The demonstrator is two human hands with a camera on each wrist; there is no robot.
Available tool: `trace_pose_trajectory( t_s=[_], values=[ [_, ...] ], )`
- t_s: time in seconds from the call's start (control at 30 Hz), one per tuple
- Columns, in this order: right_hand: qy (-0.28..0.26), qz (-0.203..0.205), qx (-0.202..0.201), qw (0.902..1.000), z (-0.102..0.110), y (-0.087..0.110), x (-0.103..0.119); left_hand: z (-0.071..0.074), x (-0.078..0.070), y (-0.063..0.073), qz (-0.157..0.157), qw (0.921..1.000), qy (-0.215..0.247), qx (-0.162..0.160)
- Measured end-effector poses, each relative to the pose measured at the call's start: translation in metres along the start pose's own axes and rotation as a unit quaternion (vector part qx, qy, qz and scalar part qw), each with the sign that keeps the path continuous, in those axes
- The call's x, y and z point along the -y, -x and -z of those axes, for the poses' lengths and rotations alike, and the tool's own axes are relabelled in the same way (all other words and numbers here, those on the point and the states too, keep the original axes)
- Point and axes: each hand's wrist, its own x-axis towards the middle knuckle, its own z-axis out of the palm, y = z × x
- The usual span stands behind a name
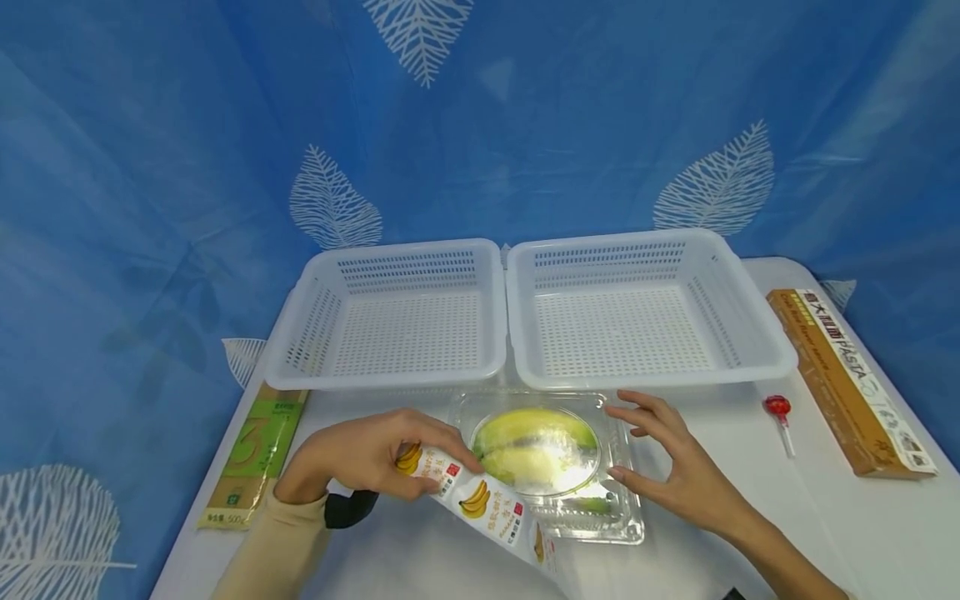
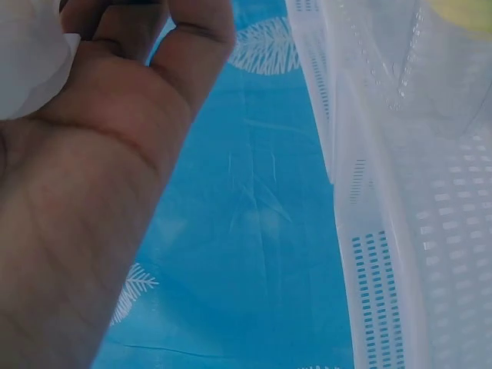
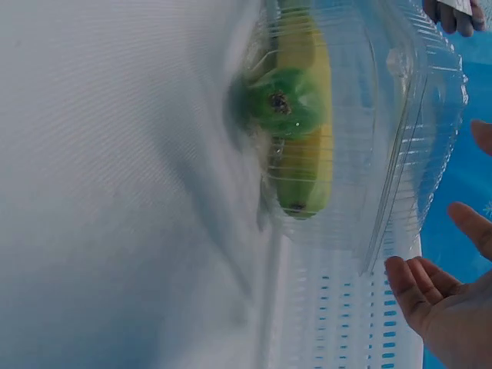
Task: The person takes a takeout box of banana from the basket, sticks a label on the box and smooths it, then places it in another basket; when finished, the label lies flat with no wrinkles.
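Note:
My left hand (image 1: 375, 458) pinches a long white wrapper printed with bananas (image 1: 487, 504), which slants down to the right across the front of a clear plastic box (image 1: 626, 504). Yellow-green fruit (image 1: 517, 433) shows through the box's lid, and a green one (image 3: 284, 104) stands out in the right wrist view. To the right of the box, my right hand (image 1: 675, 467) has its fingers spread, thumb and fingertips close to the box's edge. The left wrist view catches my left palm (image 2: 100, 131) with white material (image 2: 31, 61) at the fingers.
Two white perforated baskets (image 1: 390, 383) (image 1: 652, 379) stand side by side behind the box. A green-and-tan packet (image 1: 258, 454) lies at the left. On the right are a red lollipop (image 1: 778, 408) and a brown pasta box (image 1: 847, 383).

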Motion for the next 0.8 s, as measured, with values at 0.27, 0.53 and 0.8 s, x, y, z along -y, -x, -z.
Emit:
trace_pose_trajectory(
  t_s=[0.27,0.53,0.8],
  values=[
    [-0.045,0.026,0.023,0.9984,-0.001,-0.012,0.021,0.015,0.001,-0.017,0.020,0.9996,-0.020,0.009],
    [-0.274,0.044,0.246,0.9287,-0.011,-0.029,0.041,0.030,0.005,-0.036,0.029,0.9978,-0.051,0.032],
    [-0.289,0.104,0.298,0.9040,-0.020,-0.035,0.040,0.042,0.008,-0.045,0.033,0.9970,-0.066,0.022]
  ],
)
